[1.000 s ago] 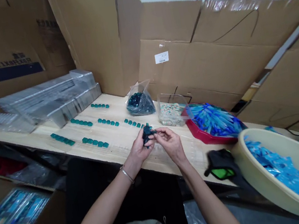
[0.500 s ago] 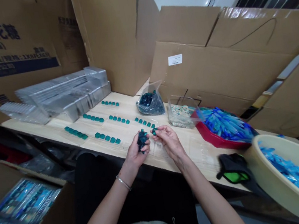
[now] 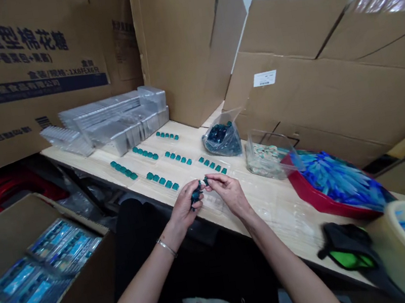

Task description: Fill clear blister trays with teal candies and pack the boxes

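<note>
My left hand [image 3: 185, 206] is closed around several dark teal pieces [image 3: 195, 196], small and block-like, above the table's near edge. Close by on its right, my right hand [image 3: 229, 191] pinches a single dark teal piece [image 3: 206, 180] between thumb and fingertips. Short rows of teal pieces lie on the table; one row [image 3: 162, 181] is left of my hands, and another row [image 3: 212, 165] is just beyond them. Clear plastic trays, hard to make out, seem to lie under the rows. Behind, a clear bag [image 3: 222, 140] holds more dark pieces.
Stacked clear plastic trays [image 3: 116, 119] stand at the back left. A clear tub [image 3: 265, 159] of small pale pieces, a red tray [image 3: 309, 196] of blue sachets and a cream basin [image 3: 397, 243] line the right. A cardboard box [image 3: 94, 271] of packed goods sits lower left.
The view has swung left, so the table things appear further right. My right hand has drawn one piece away from the bunch in my left hand and holds it close by.
</note>
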Available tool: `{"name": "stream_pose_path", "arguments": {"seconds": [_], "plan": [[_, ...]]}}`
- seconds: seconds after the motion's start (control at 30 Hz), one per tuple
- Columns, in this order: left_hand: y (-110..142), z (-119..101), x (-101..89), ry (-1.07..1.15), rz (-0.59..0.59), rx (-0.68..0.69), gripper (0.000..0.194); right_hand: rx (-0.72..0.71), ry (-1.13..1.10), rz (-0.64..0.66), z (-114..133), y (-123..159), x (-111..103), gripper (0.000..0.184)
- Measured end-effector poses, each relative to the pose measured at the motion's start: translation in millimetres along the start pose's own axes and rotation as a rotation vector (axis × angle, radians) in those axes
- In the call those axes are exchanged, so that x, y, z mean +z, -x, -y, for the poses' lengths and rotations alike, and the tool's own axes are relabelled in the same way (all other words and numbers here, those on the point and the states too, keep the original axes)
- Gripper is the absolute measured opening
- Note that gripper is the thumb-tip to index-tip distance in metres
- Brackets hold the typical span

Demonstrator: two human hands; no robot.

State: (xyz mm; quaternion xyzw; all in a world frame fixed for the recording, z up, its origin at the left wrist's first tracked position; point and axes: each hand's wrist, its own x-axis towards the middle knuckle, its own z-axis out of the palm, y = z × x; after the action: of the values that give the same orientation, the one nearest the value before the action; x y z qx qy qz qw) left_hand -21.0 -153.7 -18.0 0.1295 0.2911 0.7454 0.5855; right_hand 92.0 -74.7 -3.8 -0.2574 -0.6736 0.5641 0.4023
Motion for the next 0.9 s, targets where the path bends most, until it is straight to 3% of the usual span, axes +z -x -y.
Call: {"name": "stream_pose_path", "arguments": {"seconds": [0.17, 0.33, 0.67, 0.8, 0.9], "plan": [[-2, 5, 1.4, -0.261, -0.058, 0.123, 0.035, -0.255, 0.316, -0.017, 1, 0, 4, 0.019], [-4, 7, 0.9, -0.581, -0.183, 0.224, 0.031, -0.437, 0.598, 0.031, 3, 3, 0, 0.018], [-9, 13, 2.2, -0.693, -0.187, 0.235, 0.032, -0.545, 0.748, 0.026, -3, 9, -4, 0.020], [-13, 13, -1.3, -0.830, -0.143, 0.393, 0.025, -0.563, 0.689, 0.002, -7, 10, -6, 0.018], [-13, 11, -3.4, -0.924, -0.104, 0.491, 0.021, -0.444, 0.522, -0.030, -9, 8, -9, 0.014]]}}
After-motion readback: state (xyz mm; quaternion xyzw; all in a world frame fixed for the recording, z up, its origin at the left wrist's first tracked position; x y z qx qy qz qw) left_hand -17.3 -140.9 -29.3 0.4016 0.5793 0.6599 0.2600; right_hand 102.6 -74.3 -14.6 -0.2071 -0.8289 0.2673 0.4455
